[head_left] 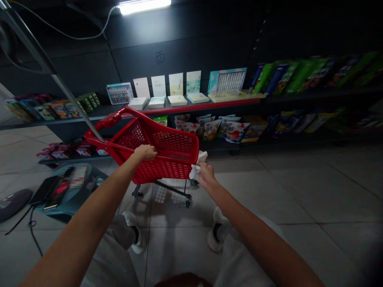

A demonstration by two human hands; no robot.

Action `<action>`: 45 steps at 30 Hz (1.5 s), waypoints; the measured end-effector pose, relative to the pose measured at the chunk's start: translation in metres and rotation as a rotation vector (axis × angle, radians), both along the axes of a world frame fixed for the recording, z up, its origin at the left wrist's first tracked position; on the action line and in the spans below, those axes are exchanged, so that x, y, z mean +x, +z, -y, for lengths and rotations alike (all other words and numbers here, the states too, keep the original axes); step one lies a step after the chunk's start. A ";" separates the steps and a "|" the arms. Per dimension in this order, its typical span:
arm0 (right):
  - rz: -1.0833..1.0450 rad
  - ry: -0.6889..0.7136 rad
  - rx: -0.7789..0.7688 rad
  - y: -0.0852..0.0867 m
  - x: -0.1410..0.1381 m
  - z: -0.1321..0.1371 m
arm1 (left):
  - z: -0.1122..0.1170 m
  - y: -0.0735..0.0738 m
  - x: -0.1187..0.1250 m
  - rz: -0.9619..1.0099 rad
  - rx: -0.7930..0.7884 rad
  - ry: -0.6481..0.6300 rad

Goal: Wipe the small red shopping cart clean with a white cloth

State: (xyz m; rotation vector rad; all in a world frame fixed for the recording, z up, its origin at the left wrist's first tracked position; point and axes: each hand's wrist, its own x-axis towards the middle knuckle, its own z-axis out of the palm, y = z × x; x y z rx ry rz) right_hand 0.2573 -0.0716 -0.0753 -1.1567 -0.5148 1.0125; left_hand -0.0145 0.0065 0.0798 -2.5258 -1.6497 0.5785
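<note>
A red plastic shopping cart [173, 169] on black wheels stands sideways in front of me, with holes in its basket walls. My left hand [145, 152] is closed over the near top rim of the basket, about midway along. At the right end of the basket, my right hand [207, 173] grips a white cloth [196, 171] against the corner. Part of the cloth sticks up past the rim, and the fingertips are partly hidden in it. No goods show inside the basket.
Behind the cart, a shelf [176, 109] bears notebooks [158, 102], boxed sets and bagged snacks [236, 130]. Left stands a teal stool-like box [64, 211] with a phone and cable. A metal pole [72, 97] rises at left. My shoes flank the cart's near side.
</note>
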 end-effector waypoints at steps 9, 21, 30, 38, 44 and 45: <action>1.106 0.184 0.238 0.046 -0.011 0.002 | 0.001 -0.004 -0.001 0.039 0.006 0.009; 1.293 0.031 0.152 0.067 0.026 -0.016 | 0.008 -0.008 -0.008 0.050 0.007 -0.037; 1.192 -0.319 0.409 0.074 0.071 -0.023 | 0.010 -0.004 -0.012 0.019 -0.002 -0.058; 1.593 0.342 0.358 0.054 0.030 -0.011 | 0.009 -0.005 -0.020 -0.015 -0.020 -0.094; 1.478 0.177 0.114 0.048 0.035 -0.018 | 0.016 -0.003 -0.022 0.008 0.007 -0.097; 1.446 0.172 0.100 0.046 0.036 -0.021 | 0.017 -0.002 -0.022 0.007 0.005 -0.107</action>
